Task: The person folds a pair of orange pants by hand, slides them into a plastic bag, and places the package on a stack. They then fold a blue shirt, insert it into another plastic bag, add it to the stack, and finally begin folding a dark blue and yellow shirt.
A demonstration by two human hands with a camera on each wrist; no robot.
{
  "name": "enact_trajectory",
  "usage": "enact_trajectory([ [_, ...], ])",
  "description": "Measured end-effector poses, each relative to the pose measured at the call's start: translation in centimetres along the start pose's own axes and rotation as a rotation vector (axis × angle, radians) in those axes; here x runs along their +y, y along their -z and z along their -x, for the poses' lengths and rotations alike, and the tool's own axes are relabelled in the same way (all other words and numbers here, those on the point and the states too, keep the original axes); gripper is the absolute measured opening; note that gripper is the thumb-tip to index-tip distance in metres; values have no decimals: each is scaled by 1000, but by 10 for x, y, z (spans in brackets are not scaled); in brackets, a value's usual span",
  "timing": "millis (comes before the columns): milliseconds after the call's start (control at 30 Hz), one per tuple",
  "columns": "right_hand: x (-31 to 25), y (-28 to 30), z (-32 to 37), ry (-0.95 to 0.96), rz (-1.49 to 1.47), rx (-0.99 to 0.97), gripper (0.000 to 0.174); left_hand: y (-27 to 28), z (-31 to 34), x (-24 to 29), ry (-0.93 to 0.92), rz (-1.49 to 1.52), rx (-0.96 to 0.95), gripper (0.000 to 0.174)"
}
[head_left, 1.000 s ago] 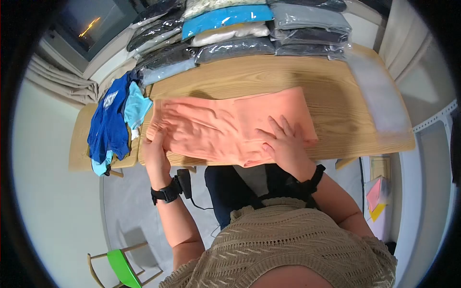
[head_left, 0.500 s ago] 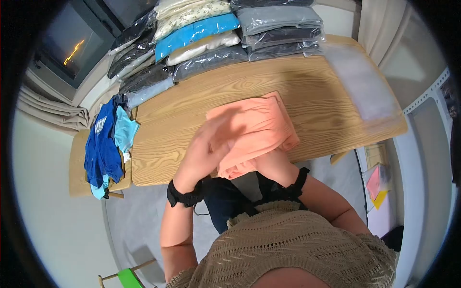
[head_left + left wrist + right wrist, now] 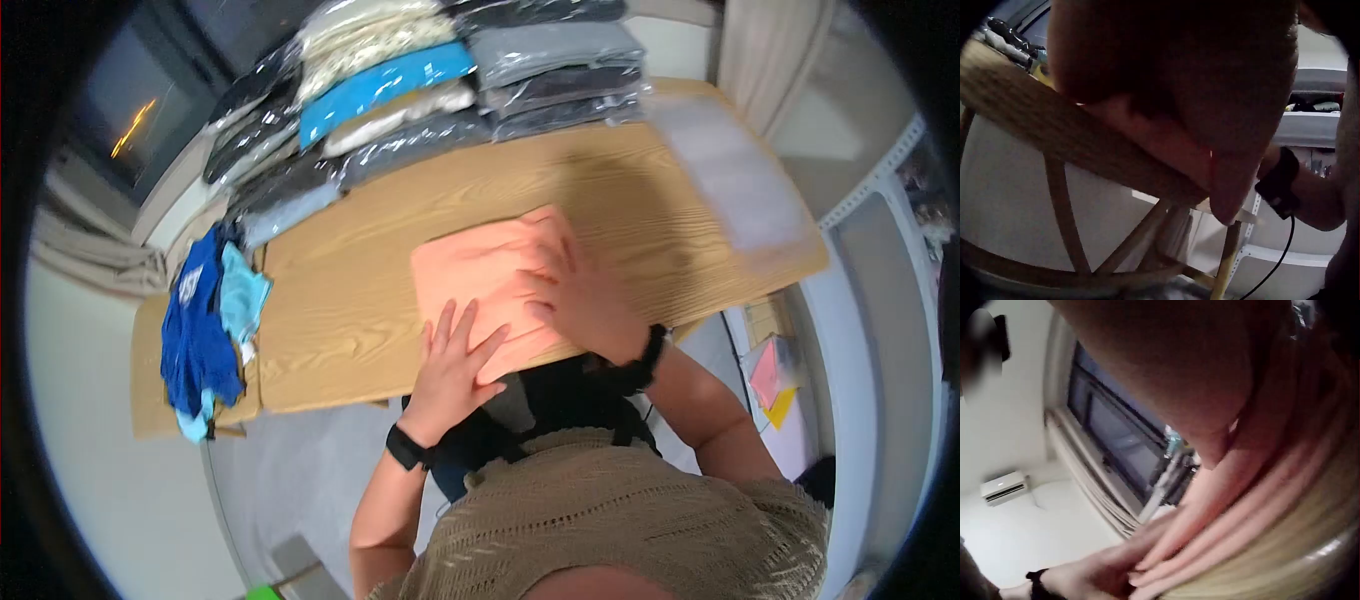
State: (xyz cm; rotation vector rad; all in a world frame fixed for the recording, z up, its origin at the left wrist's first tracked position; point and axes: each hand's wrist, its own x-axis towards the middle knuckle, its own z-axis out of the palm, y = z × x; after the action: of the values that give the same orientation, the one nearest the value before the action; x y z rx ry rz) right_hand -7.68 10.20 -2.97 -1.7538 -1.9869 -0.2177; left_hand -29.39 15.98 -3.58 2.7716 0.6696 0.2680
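A peach-coloured garment (image 3: 470,265) lies folded into a compact bundle at the table's front edge. My left hand (image 3: 450,375) rests on its near left part with the fingers spread. On the right side lies my right hand (image 3: 592,312), slightly blurred, its fingers reaching over the creased top layer. In the right wrist view the garment's stacked layers (image 3: 1241,494) show at its edge, with the left hand (image 3: 1088,572) beyond. The left wrist view is dark; the left hand (image 3: 1179,69) fills its upper middle and hides most of the cloth.
Bagged, folded clothes (image 3: 400,90) stand in stacks along the back of the wooden table (image 3: 330,310). Clear plastic bags (image 3: 735,180) lie at the right end. Blue clothing (image 3: 200,320) is heaped on a smaller table at left. A white shelf frame (image 3: 870,200) stands to the right.
The long, flat garment has been folded over into a smaller bundle. My left hand has come from its far left end to its near side; my right hand, tucked under it half a second ago, now lies on top.
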Motion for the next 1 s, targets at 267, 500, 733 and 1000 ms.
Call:
enact_trajectory([
  [267,65,8,3,-142,-667,-266,52,-8,0,3,7,-14,76,56],
  [500,188,79,40,-785,548,-50,48,-7,-5,6,76,-1,26,48],
  [733,259,75,55,-1000,322,-136,24,-6,-24,2,133,-41,-33,52],
  [1000,317,72,82,-1052,202,271,19,-7,-25,-4,113,-37,-54,56],
])
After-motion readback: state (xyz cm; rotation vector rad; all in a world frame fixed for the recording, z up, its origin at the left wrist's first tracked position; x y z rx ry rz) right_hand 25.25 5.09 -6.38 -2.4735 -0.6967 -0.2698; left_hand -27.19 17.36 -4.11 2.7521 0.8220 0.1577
